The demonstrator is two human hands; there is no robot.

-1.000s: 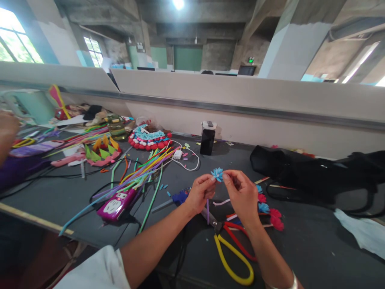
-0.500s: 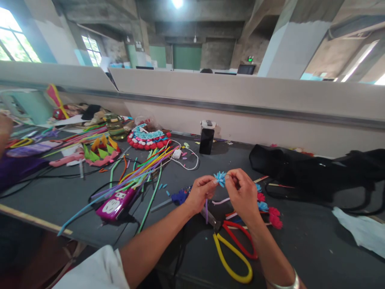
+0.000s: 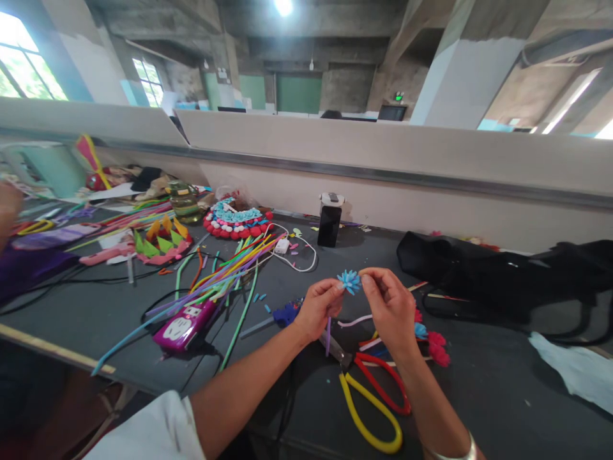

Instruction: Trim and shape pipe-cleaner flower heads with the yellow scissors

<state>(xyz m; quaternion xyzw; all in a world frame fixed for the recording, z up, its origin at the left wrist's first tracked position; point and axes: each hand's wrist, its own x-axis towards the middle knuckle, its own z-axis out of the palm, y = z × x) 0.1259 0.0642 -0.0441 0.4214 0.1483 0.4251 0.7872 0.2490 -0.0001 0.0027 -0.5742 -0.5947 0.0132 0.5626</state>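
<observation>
A small blue flower (image 3: 348, 280) with fringed petals sits on a purple stem that hangs below my fingers. My left hand (image 3: 318, 308) pinches the stem just under the bloom, fingers closed. My right hand (image 3: 390, 306) is closed too, its fingertips pinching the flower's right side. Both hands hover above the dark table (image 3: 119, 313). Under them lie scissors with yellow and red handles (image 3: 371, 402) and several red and blue finished flowers (image 3: 433, 345).
A magenta power strip (image 3: 184, 326) and a bundle of coloured sticks (image 3: 225, 268) lie to the left. A red, white and blue wreath (image 3: 234, 222), a black phone (image 3: 329, 225) and a black bag (image 3: 498, 275) stand further back. Another person's hand (image 3: 9, 204) shows at far left.
My hands and the blue flower stay almost in place; the right fingers shifted slightly on the petals. Little else differs.
</observation>
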